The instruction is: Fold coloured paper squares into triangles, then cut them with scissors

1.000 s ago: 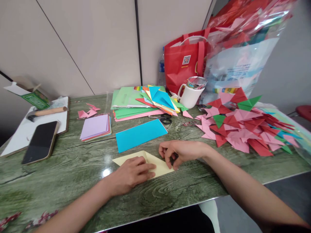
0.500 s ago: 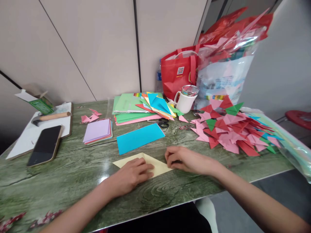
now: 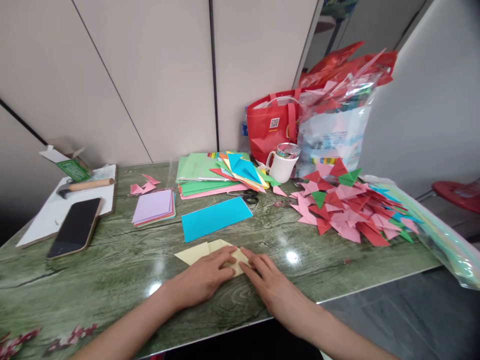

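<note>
Both hands lie flat, fingers spread and gripping nothing, on the pale yellow paper sheet (image 3: 193, 252) at lower centre: left hand (image 3: 204, 277) mid-sheet, right hand (image 3: 272, 287) at its right corner. It looks light, thin and easily creased, and likely to slide on the glossy tabletop (image 3: 112, 270); pinch an edge.

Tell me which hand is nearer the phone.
Left. The left hand presses the yellow paper, to the right of the phone; the right hand sits farther right, beside it.
</note>
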The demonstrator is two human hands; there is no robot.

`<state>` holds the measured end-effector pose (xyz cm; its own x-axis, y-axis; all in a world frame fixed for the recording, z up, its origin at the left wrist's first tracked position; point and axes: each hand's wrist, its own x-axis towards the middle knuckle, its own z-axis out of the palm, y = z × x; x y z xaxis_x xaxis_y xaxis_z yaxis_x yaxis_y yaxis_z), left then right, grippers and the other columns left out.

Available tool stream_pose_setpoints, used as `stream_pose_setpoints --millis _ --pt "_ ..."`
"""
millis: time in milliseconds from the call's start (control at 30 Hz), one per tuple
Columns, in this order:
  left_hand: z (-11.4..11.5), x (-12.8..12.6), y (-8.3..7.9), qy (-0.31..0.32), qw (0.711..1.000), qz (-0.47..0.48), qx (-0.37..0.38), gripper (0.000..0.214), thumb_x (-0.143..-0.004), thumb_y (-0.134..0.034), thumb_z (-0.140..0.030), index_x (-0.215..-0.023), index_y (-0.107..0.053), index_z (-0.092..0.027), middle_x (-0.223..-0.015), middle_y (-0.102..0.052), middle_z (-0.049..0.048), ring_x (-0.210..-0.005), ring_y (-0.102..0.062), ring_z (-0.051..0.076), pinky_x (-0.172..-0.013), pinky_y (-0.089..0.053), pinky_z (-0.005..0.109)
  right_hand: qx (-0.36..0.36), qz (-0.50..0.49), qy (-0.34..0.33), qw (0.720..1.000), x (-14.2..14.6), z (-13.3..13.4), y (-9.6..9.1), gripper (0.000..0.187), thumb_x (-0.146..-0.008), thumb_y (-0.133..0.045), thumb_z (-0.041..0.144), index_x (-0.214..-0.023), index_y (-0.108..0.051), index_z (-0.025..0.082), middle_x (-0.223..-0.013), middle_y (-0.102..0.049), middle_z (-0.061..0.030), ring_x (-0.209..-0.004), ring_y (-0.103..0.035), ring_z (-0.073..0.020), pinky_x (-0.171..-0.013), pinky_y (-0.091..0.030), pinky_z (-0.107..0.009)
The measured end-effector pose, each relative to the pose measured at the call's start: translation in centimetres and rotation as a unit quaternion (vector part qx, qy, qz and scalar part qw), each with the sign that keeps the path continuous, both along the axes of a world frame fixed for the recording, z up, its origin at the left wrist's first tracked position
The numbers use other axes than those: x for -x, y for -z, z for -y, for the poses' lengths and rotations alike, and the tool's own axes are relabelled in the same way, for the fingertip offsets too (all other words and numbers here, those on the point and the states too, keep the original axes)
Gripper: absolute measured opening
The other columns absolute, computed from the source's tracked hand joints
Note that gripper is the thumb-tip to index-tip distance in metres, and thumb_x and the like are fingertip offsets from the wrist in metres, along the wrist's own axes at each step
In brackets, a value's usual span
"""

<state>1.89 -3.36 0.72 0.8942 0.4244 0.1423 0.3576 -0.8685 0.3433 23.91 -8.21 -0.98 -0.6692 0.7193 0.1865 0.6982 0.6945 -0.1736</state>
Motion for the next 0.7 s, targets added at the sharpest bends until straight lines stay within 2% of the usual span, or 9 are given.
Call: stream_pose_setpoints --millis 167,233,333,467,567,700 --pt "0.0 -0.3 -0.6 -0.022 1.000 0.007 0.019 0.028 -0.086 -0.043 -0.004 -0.104 -0.058 -0.020 -0.122 -0.057 0.0094 -0.129 -0.042 0.023 -0.103 -0.041 0.039 -0.092 0.070 -0.021 0.993 1.1 -0.8 -0.5 0.036 -0.074 -0.047 -0.003 -0.105 -0.062 0.005 -0.118 -0.060 -0.0208 -0.108 -0.051 -0.0294 -0.082 -0.051 -0.040" --pt "0.0 -0.3 -0.7 -0.025 0.999 0.011 0.028 0.030 -0.084 -0.043 -0.002 -0.103 -0.058 -0.020 -0.123 -0.055 0.0100 -0.130 -0.041 0.023 -0.103 -0.040 0.039 -0.126 0.100 -0.029 0.987 1.4 -0.8 -0.4 0.034 -0.072 -0.046 -0.002 -0.099 -0.065 0.004 -0.115 -0.062 -0.0216 -0.106 -0.052 -0.0305 -0.078 -0.051 -0.040" --pt "-0.1 -0.2 -0.6 -0.027 0.999 0.008 0.037 0.031 -0.079 -0.043 0.003 -0.094 -0.059 -0.019 -0.127 -0.052 0.0107 -0.135 -0.033 0.025 -0.106 -0.037 0.041 -0.149 0.120 -0.025 0.981 1.6 -0.7 -0.2 0.038 -0.071 -0.044 -0.003 -0.102 -0.065 0.002 -0.118 -0.060 -0.0221 -0.104 -0.053 -0.0304 -0.080 -0.049 -0.041" --pt "-0.2 -0.1 -0.6 -0.032 0.997 0.002 0.066 0.043 -0.073 -0.042 0.007 -0.102 -0.056 -0.021 -0.134 -0.045 0.0093 -0.138 -0.027 0.024 -0.108 -0.035 0.041 -0.148 0.129 -0.011 0.980 2.0 -0.9 -0.1 0.040 -0.074 -0.043 -0.001 -0.109 -0.063 0.004 -0.122 -0.059 -0.0199 -0.098 -0.055 -0.0282 -0.077 -0.050 -0.040" --pt "-0.1 -0.1 -0.6 -0.042 0.996 -0.004 0.074 0.046 -0.073 -0.039 0.008 -0.107 -0.052 -0.020 -0.138 -0.040 0.0103 -0.139 -0.026 0.024 -0.108 -0.034 0.042 -0.130 0.133 0.018 0.982 2.5 -1.3 0.0 0.038 -0.078 -0.044 0.002 -0.111 -0.060 0.006 -0.113 -0.063 -0.0174 -0.087 -0.057 -0.0257 -0.074 -0.052 -0.038" --pt "0.0 -0.1 -0.5 -0.046 0.996 -0.015 0.070 0.038 -0.075 -0.039 0.006 -0.101 -0.049 -0.019 -0.140 -0.037 0.0121 -0.139 -0.026 0.025 -0.108 -0.035 0.043 -0.136 0.137 0.011 0.981 2.3 -1.3 0.2 0.038 -0.077 -0.044 0.001 -0.113 -0.058 0.002 -0.103 -0.065 -0.0168 -0.084 -0.058 -0.0251 -0.075 -0.053 -0.037"
